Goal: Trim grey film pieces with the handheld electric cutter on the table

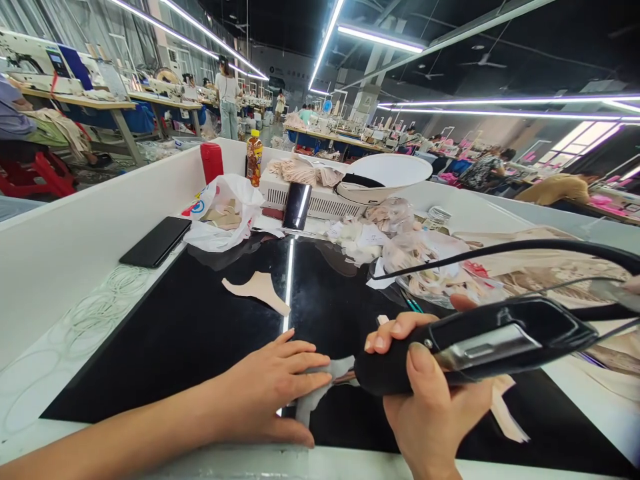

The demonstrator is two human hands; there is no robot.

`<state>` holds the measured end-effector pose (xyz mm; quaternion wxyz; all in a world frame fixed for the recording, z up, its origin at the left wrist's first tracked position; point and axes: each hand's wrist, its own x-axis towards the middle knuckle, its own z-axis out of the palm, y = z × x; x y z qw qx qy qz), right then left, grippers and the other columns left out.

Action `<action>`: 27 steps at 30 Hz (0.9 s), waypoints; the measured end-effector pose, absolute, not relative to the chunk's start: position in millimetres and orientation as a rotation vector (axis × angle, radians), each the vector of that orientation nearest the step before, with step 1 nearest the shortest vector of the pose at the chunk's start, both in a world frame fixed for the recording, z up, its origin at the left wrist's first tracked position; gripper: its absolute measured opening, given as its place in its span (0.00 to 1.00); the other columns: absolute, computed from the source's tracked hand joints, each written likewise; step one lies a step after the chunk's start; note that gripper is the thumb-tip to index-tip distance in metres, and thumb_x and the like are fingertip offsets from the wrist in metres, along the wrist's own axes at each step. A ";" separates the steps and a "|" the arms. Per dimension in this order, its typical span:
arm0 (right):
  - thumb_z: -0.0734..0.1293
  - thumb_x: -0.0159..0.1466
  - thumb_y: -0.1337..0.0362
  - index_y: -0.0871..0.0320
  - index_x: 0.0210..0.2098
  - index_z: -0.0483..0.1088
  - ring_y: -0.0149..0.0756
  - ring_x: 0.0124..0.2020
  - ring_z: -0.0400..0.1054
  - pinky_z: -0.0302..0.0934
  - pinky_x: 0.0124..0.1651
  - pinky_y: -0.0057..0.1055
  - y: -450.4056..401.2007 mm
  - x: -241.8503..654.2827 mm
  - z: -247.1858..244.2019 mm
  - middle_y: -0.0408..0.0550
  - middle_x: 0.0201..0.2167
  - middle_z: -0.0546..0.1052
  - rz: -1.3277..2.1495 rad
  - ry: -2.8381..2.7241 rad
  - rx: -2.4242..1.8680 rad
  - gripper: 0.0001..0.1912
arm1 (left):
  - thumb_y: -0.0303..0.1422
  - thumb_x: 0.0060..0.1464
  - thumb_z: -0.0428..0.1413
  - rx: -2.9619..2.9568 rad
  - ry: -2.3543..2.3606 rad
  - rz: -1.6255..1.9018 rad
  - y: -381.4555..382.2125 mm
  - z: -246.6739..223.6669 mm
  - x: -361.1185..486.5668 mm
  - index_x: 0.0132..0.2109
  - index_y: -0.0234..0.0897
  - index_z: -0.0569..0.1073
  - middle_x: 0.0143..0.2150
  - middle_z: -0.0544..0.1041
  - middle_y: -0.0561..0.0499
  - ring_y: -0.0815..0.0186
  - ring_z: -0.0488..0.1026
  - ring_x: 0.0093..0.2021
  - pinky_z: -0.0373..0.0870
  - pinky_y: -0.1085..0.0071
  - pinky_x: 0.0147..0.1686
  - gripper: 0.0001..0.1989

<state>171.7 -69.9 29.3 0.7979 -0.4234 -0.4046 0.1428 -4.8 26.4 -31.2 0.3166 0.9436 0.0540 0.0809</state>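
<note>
My left hand [287,383] lies with its fingers spread on a small translucent grey piece [313,403] on the black glossy board [175,360]. Wrapped in my right hand [435,400] is a black corded hand tool [490,340] with a metal plate on its side. Its rounded end faces the grey piece, close to my left fingertips; whether it touches is unclear. A beige curved fabric cutout [257,290] rests farther back on the board. Beige fabric strips [505,410] lie right of my right hand.
A black cable [500,250] arches across the right side. Behind the board are a white plastic bag [227,213], a phone [297,205], a drink bottle [254,159], a white bowl-shaped thing [395,172] and bagged fabric pieces [425,257]. A black flat case [155,241] lies left.
</note>
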 end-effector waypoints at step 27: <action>0.73 0.64 0.66 0.45 0.60 0.64 0.33 0.25 0.70 0.70 0.32 0.36 -66.5 183.5 29.6 0.36 0.32 0.74 0.203 -0.843 -0.989 0.27 | 0.49 0.57 0.65 2.483 0.166 0.186 27.3 -31.0 -5.5 0.71 0.49 0.63 0.72 0.63 0.47 0.44 0.58 0.71 0.47 0.39 0.71 0.38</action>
